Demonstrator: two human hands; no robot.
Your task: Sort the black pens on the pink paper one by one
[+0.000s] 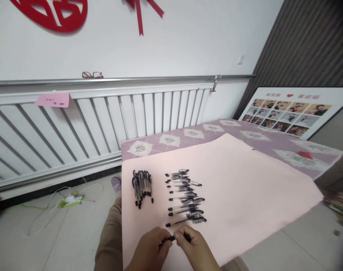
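My left hand (pixel 152 248) and my right hand (pixel 194 246) meet at the near edge of a pink sheet (pixel 239 180), both pinched on one black pen (pixel 178 238) held crosswise between them. Just beyond my fingers lies a row of several pens with loose caps (pixel 185 197), laid side by side. Left of that row sits a tight bundle of black capped pens (pixel 141 186).
The pink sheet covers a table with a purple patterned cloth (pixel 194 135). A white radiator (pixel 89 120) runs along the wall, with glasses (pixel 92 75) on its rail and a pink note (pixel 52 100). A photo board (pixel 287 111) leans at right. A power strip (pixel 71 200) lies on the floor.
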